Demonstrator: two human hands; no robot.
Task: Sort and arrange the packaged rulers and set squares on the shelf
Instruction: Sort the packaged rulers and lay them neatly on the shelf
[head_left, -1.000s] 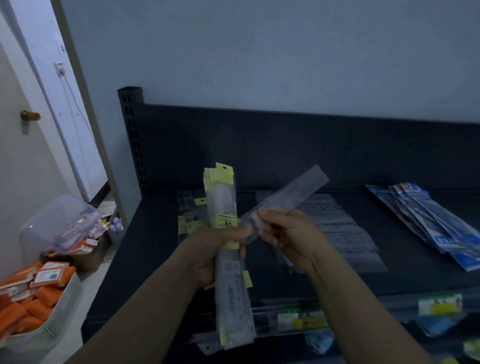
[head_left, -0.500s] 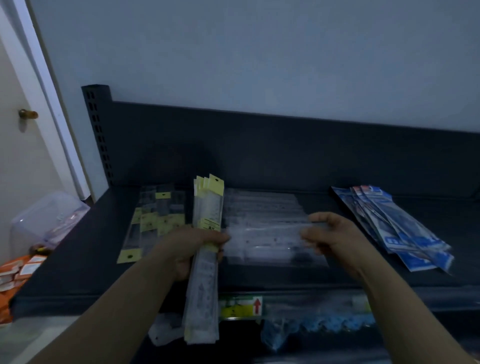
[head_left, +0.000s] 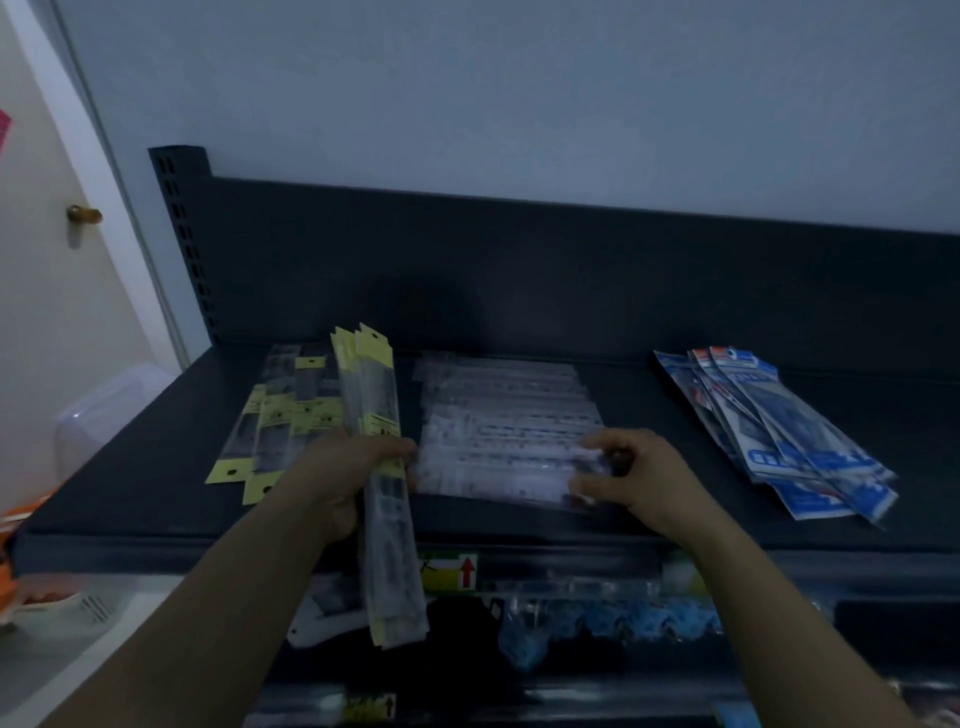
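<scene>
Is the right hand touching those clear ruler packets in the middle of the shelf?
Touching. In the head view the right hand pinches the right end of the clear packets.

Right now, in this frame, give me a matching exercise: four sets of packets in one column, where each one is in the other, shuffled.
Things:
1. yellow-tagged bundle
2. clear packets
3. blue packets
4. loose yellow-tagged packs

Places:
A. right end of the shelf
B. gripped in the left hand
C. lying flat on the shelf's left part
D. mid-shelf, held at one end by the right hand

Pairs: 1-B, 2-D, 3-A, 4-C
</scene>
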